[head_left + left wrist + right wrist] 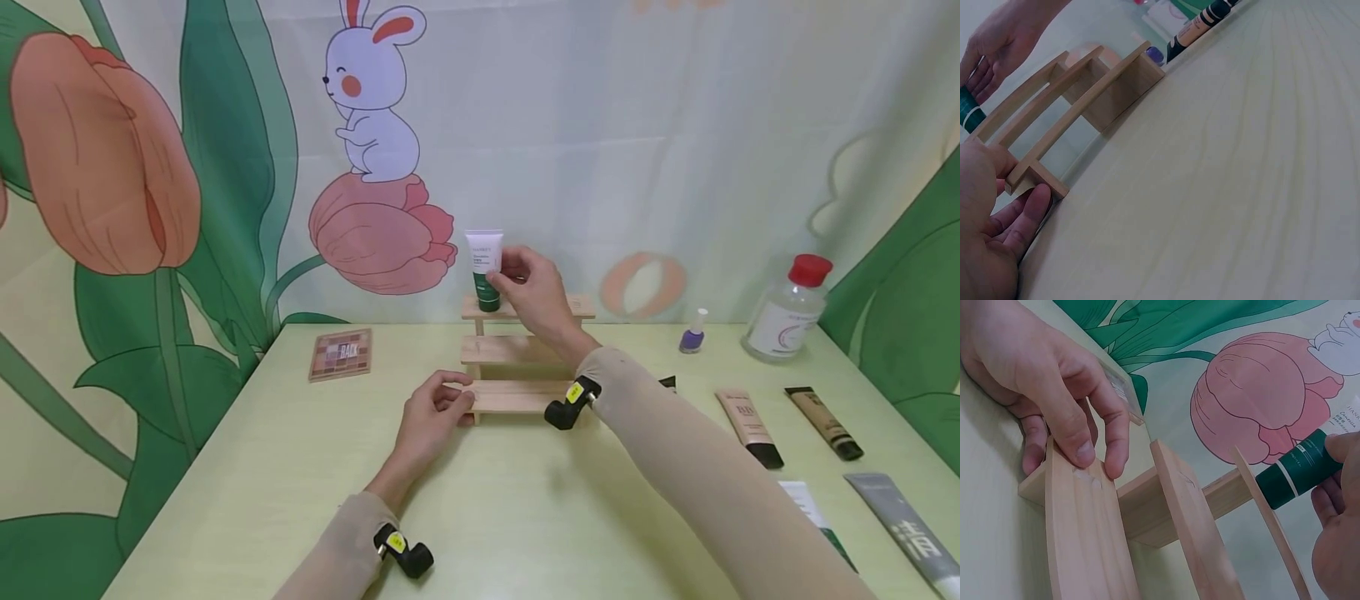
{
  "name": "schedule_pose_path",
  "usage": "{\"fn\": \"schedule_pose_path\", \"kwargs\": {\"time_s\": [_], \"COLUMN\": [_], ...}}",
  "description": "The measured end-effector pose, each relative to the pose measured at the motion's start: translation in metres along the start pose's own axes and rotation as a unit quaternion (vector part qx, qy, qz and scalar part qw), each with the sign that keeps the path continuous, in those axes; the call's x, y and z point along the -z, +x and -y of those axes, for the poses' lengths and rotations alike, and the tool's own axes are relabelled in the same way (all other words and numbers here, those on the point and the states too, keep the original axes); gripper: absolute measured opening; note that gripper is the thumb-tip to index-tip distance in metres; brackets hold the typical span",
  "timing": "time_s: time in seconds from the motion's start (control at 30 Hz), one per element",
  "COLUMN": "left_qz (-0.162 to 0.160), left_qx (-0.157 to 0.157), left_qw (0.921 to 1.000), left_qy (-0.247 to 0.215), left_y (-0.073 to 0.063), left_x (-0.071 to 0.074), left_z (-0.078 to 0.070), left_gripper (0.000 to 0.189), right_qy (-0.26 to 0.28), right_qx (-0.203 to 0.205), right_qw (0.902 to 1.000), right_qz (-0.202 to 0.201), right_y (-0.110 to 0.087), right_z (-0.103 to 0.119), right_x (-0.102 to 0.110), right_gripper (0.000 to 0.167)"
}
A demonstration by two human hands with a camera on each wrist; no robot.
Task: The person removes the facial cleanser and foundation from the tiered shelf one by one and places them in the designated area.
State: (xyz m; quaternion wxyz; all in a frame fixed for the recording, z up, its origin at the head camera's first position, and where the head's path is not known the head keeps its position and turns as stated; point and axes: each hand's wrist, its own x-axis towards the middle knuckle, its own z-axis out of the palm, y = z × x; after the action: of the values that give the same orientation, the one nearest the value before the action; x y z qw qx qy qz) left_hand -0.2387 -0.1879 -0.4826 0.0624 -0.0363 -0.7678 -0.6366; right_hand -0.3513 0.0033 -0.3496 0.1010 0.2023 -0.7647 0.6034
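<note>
A small three-step wooden rack (pixel 517 397) stands at the back of the table. My right hand (pixel 536 287) pinches a white and green cosmetic tube (pixel 486 265), which stands cap down at the left end of the top step. In the right wrist view the green cap end (pixel 1279 486) meets the edge of that step. My left hand (pixel 431 417) grips the left end of the bottom step; its thumb lies on top in the right wrist view. From the left wrist, its fingers (pixel 1029 219) show curled about the rack's end and leg.
An eyeshadow palette (pixel 341 355) lies left of the rack. To the right are a purple nail polish bottle (pixel 692 335), a red-capped clear bottle (pixel 787 312), a BB cream tube (pixel 750 427), a brown tube (pixel 825 423), a grey tube (pixel 900 525) and another white-green tube (pixel 810 508). A printed curtain (pixel 540 150) hangs behind.
</note>
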Motion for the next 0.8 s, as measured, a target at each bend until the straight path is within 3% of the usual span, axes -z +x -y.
{"fn": "schedule_pose_path", "kwargs": {"time_s": [0.43, 0.8], "left_qz": [-0.003, -0.003], "left_qx": [0.000, 0.000], "left_qw": [1.0000, 1.0000], "left_qy": [-0.001, -0.003], "left_y": [0.000, -0.001], "left_x": [-0.001, -0.001], "left_z": [0.000, 0.000], "left_gripper": [0.021, 0.020], "right_qy": [0.016, 0.058], "right_qx": [0.019, 0.048], "right_qw": [0.9995, 0.9968], "right_qz": [-0.020, -0.027], "right_y": [-0.014, -0.047], "right_z": [0.007, 0.026], "right_x": [0.016, 0.056], "right_gripper": [0.035, 0.036]}}
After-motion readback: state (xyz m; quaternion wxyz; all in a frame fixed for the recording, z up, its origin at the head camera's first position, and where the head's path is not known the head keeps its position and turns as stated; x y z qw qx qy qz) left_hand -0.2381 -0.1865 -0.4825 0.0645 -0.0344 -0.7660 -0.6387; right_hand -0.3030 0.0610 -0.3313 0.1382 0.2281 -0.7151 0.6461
